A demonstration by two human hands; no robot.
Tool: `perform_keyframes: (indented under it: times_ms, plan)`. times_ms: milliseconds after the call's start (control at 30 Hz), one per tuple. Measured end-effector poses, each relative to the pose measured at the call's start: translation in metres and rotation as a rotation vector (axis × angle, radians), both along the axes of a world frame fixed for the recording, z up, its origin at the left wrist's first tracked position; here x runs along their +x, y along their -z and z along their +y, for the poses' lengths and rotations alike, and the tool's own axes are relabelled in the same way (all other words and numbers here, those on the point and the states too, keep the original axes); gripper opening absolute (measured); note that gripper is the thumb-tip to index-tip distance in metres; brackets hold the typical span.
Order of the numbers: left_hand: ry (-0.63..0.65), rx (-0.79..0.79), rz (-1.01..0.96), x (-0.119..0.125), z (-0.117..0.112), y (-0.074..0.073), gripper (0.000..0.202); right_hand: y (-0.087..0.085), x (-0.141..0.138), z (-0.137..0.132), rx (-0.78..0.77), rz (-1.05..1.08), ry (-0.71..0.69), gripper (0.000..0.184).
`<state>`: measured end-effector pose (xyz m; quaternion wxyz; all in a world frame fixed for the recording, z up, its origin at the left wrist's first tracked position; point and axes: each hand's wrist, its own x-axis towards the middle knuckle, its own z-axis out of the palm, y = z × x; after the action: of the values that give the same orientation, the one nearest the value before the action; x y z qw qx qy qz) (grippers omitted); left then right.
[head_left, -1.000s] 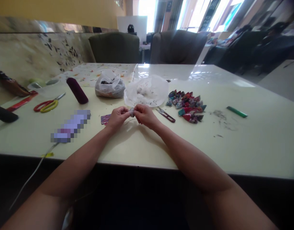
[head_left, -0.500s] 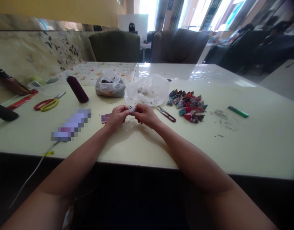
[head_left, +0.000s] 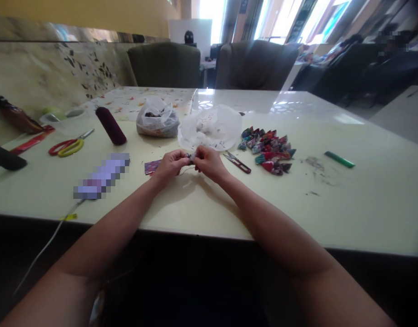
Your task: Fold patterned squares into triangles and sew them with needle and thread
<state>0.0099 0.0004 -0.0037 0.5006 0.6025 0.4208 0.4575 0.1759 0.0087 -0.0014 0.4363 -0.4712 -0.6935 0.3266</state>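
Observation:
My left hand and my right hand meet over the table, both with fingertips pinched. Between them is a small piece of cloth with a white tuft that looks like stuffing; the fingers cover most of it. A thin thread hangs below the hands. Beside my left hand lies patterned purple fabric, partly hidden by that hand. Just beyond my hands, white fluff sits on a spread plastic bag. Thread snips lie right of my right hand, and past them several small stuffed cloth shapes are heaped.
A tied-looking plastic bag, a dark maroon cylinder, red-and-yellow scissors and a blurred-out phone-like object with a cable occupy the left. At right lie a green strip and dark thread scraps. Chairs stand behind.
Both hands stay together, and the fingers have shifted slightly on the cloth piece, with less white showing. The objects on the table keep their places.

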Motion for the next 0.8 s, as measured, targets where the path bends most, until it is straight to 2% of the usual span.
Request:
perform_keyframes:
  times_ms: [167, 333, 467, 533, 600, 733, 800]
  plan:
    - [0.014, -0.001, -0.026, -0.001, -0.001, -0.001, 0.023, 0.010, -0.001, 0.006, -0.048, 0.218, -0.071, 0.013]
    - [-0.071, -0.081, -0.142, 0.002, -0.005, -0.005, 0.027, 0.008, -0.002, 0.006, -0.109, 0.358, -0.097, 0.012]
    - [0.062, -0.287, -0.258, 0.004, -0.008, -0.006, 0.041, 0.008, -0.003, 0.004, -0.169, 0.443, -0.155, 0.020]
    - [0.105, -0.316, -0.316, 0.004, -0.008, -0.006, 0.041, 0.007, -0.004, 0.003, -0.186, 0.434, -0.180, 0.025]
    - [0.086, -0.294, -0.361, 0.004, -0.007, -0.005, 0.037, 0.006, -0.003, 0.001, -0.136, 0.392, -0.171, 0.024]
    - [0.017, -0.266, -0.403, 0.003, -0.004, -0.006, 0.031, 0.001, -0.001, -0.002, 0.098, 0.257, -0.102, 0.021]
    - [0.013, -0.270, -0.403, 0.003, -0.004, -0.006, 0.029, 0.000, -0.001, -0.003, 0.150, 0.226, -0.091, 0.017]
